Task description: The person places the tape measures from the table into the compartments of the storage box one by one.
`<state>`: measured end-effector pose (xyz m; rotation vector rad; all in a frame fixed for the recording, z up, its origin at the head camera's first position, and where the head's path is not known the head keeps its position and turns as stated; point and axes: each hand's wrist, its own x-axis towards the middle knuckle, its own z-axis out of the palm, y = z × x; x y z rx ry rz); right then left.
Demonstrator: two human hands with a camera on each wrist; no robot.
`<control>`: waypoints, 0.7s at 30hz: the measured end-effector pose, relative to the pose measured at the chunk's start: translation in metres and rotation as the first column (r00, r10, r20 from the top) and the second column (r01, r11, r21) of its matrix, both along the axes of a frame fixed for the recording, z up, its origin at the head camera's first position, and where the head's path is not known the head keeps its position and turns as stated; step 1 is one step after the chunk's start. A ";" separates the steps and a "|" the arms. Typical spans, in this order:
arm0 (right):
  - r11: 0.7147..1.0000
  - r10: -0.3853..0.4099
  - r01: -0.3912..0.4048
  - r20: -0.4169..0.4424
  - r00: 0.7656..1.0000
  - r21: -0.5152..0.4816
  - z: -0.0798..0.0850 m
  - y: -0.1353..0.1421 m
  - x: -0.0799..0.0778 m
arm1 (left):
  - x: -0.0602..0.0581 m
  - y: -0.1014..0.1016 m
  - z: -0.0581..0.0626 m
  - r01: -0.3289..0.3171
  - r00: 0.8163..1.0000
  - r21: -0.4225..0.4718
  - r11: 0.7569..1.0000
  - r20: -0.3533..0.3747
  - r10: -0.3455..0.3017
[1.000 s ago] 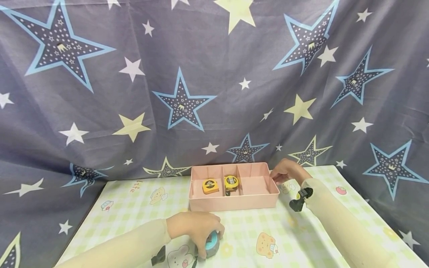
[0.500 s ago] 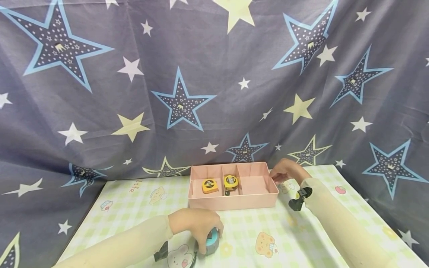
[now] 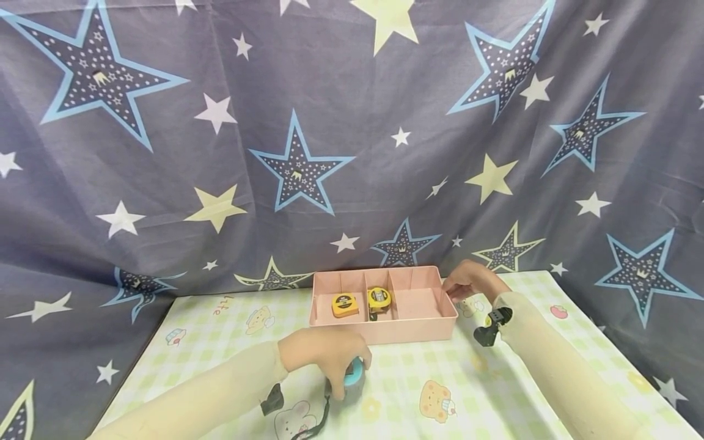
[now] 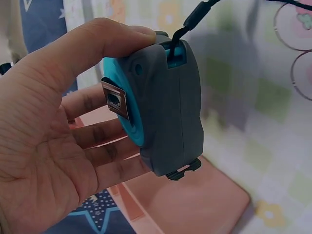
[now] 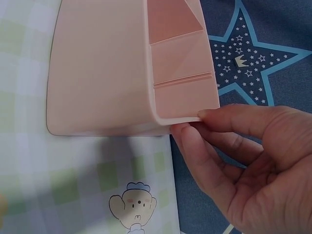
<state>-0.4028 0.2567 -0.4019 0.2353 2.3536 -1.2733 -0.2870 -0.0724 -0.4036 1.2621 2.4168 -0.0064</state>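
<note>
My left hand (image 3: 330, 354) grips a grey and teal tape measure (image 4: 170, 107) between thumb and fingers. A black wrist strap (image 3: 321, 421) trails from it, and a metal belt clip (image 4: 115, 99) shows on its teal side. Just beyond stands a pink divided box (image 3: 385, 333). My right hand (image 3: 473, 282) pinches the rim at the box's right end, thumb on the edge and fingers outside, as the right wrist view shows. Inside the box, a yellow tape measure (image 3: 344, 305) lies in the left compartment and another yellow tape measure (image 3: 379, 299) in the narrow middle one.
The table wears a green and white checked cloth (image 3: 401, 385) with cartoon prints. Right behind the box hangs a dark curtain (image 3: 330, 122) with a star pattern. A black wrist camera (image 3: 492, 327) is strapped at my right sleeve.
My left hand has lifted the teal tape measure and moved it slightly toward the box, its strap now hanging down. The right hand has stayed at the box's right end.
</note>
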 end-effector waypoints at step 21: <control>1.000 0.016 -0.016 -0.013 1.000 0.008 -0.001 0.001 0.001 | -0.008 0.016 0.037 -0.023 0.999 0.097 0.995 -0.024 0.025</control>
